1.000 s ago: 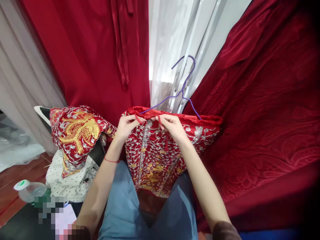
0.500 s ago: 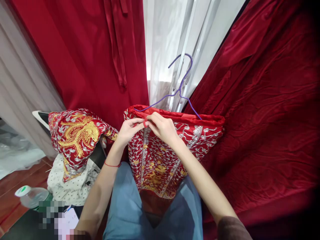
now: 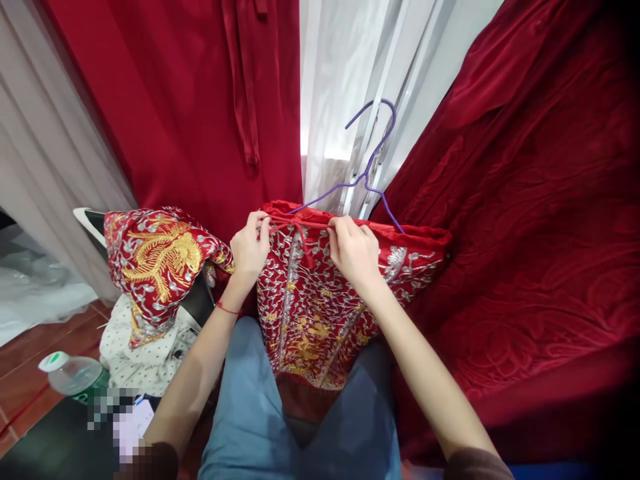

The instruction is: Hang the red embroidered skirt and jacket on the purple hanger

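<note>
Where red drapes (image 3: 190, 100) hang, wooden floor (image 3: 30, 347), velvet spread (image 3: 540, 233).

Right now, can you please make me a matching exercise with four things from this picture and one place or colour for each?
Things:
1. hanger
2. plastic bottle
3. left hand
4. right hand

Descriptions:
A. lies at the lower left, with a white cap
B. purple wire, its hook up by the white curtain
C. pinches the red tie of the embroidered skirt, on the side of the red velvet cloth
D. pinches the same tie; a thin red string is on its wrist

Pairs: 1-B, 2-A, 3-D, 4-C
</note>
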The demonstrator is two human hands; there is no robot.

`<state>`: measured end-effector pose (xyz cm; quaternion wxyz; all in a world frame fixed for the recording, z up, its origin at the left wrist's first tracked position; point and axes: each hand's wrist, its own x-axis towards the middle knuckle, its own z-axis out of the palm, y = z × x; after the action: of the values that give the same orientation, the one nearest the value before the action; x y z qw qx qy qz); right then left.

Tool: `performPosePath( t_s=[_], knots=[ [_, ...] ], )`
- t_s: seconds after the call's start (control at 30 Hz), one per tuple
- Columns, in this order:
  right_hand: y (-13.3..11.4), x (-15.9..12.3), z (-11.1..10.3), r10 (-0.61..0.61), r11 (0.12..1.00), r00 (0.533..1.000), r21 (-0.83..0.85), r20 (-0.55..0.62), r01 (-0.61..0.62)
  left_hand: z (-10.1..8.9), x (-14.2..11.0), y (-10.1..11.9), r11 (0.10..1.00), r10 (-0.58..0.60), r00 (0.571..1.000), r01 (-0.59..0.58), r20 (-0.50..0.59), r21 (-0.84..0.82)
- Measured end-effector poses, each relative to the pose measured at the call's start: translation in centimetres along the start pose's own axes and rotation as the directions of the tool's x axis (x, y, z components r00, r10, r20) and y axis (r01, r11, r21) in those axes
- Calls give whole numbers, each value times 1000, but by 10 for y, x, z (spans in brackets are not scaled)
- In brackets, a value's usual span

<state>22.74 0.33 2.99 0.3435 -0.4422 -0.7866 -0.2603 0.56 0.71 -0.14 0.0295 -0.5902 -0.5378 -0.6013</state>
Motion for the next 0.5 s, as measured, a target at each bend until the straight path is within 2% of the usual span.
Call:
performPosePath(
  t_s=[0.03, 0.1, 0.17, 0.23, 0.33, 0.43, 0.5],
  knots=[
    [2, 0, 0, -41, 997, 999, -62, 8, 42, -3, 2, 0, 989, 34, 999, -32, -13, 147],
    [6, 0, -2, -113, 983, 993, -144, 36, 117, -7, 7, 1, 938, 69, 998, -65, 1, 341],
    [9, 0, -4, -168, 968, 983, -176, 69, 177, -8, 11, 3, 899, 73, 997, -79, 30, 430],
    [12, -3, -7, -189, 961, 977, -186, 95, 204, -5, 14, 5, 889, 61, 996, -81, 60, 451],
    [15, -10, -9, -179, 964, 976, -174, 123, 199, 5, 12, 2, 935, 32, 994, -67, 103, 349],
    [15, -19, -11, -162, 977, 979, -119, 128, 177, 18, 6, -9, 999, -31, 986, 27, 165, 27],
    [14, -22, -13, -143, 985, 983, -81, 111, 153, 22, 3, -16, 977, -66, 976, 105, 208, -186]
  ],
)
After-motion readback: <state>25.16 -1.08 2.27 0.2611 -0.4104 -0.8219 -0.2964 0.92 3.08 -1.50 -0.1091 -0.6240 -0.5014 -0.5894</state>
